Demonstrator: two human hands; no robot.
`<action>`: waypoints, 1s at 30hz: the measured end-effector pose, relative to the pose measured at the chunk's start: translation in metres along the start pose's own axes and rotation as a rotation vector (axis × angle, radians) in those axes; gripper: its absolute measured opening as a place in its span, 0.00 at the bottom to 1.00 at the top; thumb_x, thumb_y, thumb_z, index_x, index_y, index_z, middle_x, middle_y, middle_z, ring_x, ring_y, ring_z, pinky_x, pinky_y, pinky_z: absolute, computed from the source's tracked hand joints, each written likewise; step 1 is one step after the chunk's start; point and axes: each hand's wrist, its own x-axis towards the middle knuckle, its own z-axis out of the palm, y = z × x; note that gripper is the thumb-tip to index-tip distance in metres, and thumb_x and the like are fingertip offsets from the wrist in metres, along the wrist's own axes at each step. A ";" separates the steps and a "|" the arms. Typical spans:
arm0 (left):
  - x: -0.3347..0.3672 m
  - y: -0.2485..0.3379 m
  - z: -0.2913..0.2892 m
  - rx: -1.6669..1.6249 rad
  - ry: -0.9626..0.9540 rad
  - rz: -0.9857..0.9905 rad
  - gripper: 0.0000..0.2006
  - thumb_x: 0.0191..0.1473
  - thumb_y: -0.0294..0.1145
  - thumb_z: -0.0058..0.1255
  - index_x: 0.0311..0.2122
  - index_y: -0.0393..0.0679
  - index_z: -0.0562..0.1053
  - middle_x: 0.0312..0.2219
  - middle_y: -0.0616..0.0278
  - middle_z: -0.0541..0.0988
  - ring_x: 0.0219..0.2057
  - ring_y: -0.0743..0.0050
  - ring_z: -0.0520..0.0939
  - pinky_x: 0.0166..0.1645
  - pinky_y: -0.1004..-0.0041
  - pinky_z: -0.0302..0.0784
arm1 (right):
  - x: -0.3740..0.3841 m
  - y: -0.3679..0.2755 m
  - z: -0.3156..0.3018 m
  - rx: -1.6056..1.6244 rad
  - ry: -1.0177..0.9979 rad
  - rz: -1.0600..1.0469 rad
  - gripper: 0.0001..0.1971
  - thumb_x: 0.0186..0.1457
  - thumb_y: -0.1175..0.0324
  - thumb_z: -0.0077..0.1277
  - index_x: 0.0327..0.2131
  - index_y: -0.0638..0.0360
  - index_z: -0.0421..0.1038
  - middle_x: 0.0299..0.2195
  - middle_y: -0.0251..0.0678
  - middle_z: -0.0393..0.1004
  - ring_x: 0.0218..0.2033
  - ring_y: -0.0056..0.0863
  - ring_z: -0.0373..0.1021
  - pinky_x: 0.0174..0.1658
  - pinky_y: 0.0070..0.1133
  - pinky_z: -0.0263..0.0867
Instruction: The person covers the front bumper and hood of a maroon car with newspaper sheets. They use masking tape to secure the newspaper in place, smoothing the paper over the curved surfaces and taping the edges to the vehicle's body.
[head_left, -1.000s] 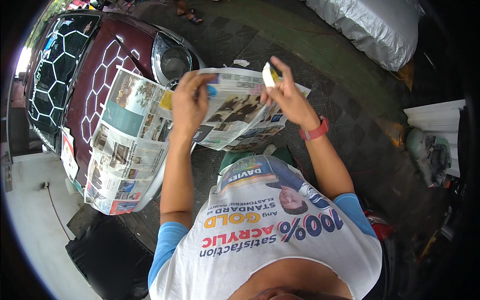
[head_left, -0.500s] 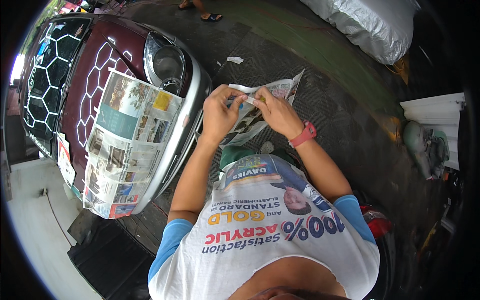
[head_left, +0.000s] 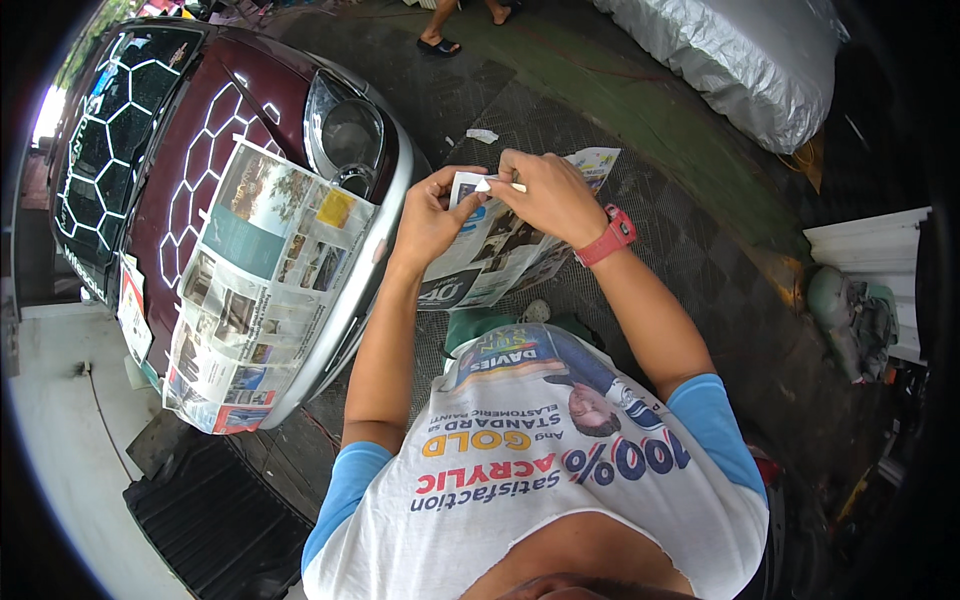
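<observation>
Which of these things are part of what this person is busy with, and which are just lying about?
Being worked with:
- newspaper sheet, pinched in the left hand
- white strip, in the right hand
- spread newspaper on the car, probably

Apparently just lying about:
- pale scrap on the floor
- black ridged mat
- greenish bundle

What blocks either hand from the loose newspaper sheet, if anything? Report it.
Nothing visible blocks the left hand: it pinches the loose newspaper sheet at its upper left. The right hand holds a small white piece in front of it; contact with paper is unclear.
</observation>
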 end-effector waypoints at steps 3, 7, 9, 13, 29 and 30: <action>0.002 0.002 -0.002 0.023 -0.014 0.017 0.13 0.57 0.21 0.65 0.48 0.37 0.82 0.37 0.64 0.86 0.37 0.84 0.82 0.44 0.78 0.76 | 0.011 -0.005 -0.006 0.005 -0.024 0.029 0.19 0.57 0.50 0.63 0.28 0.58 0.75 0.23 0.47 0.79 0.31 0.52 0.79 0.39 0.43 0.72; 0.002 0.001 -0.002 0.059 -0.011 0.112 0.12 0.58 0.21 0.65 0.47 0.36 0.82 0.37 0.66 0.87 0.38 0.84 0.82 0.46 0.78 0.77 | 0.017 -0.009 -0.012 0.014 -0.061 0.030 0.21 0.57 0.49 0.63 0.27 0.58 0.76 0.23 0.47 0.79 0.30 0.53 0.78 0.38 0.43 0.72; 0.001 0.008 -0.003 0.142 -0.029 0.095 0.11 0.59 0.23 0.64 0.47 0.35 0.82 0.37 0.66 0.87 0.38 0.84 0.83 0.46 0.78 0.77 | 0.019 -0.011 -0.014 0.009 -0.061 0.012 0.21 0.57 0.48 0.62 0.27 0.58 0.75 0.24 0.47 0.79 0.31 0.53 0.79 0.38 0.43 0.72; 0.001 0.015 -0.010 0.074 -0.066 0.055 0.09 0.64 0.28 0.61 0.43 0.33 0.83 0.33 0.67 0.85 0.35 0.86 0.80 0.40 0.79 0.75 | 0.017 -0.008 -0.012 -0.053 -0.045 -0.084 0.17 0.62 0.51 0.58 0.35 0.57 0.76 0.26 0.48 0.80 0.33 0.53 0.78 0.39 0.43 0.72; -0.026 0.094 -0.122 0.296 0.268 0.178 0.15 0.69 0.37 0.58 0.37 0.33 0.83 0.23 0.74 0.78 0.26 0.91 0.69 0.31 0.80 0.64 | -0.025 0.179 -0.036 0.008 -0.317 0.205 0.30 0.73 0.58 0.43 0.74 0.45 0.50 0.23 0.42 0.77 0.26 0.43 0.76 0.36 0.38 0.71; -0.028 0.101 -0.129 0.284 0.239 0.156 0.15 0.68 0.36 0.58 0.36 0.32 0.82 0.22 0.75 0.77 0.25 0.91 0.67 0.30 0.79 0.60 | -0.017 0.183 -0.027 0.067 -0.352 0.204 0.30 0.74 0.58 0.42 0.75 0.44 0.49 0.21 0.39 0.76 0.24 0.38 0.75 0.34 0.36 0.70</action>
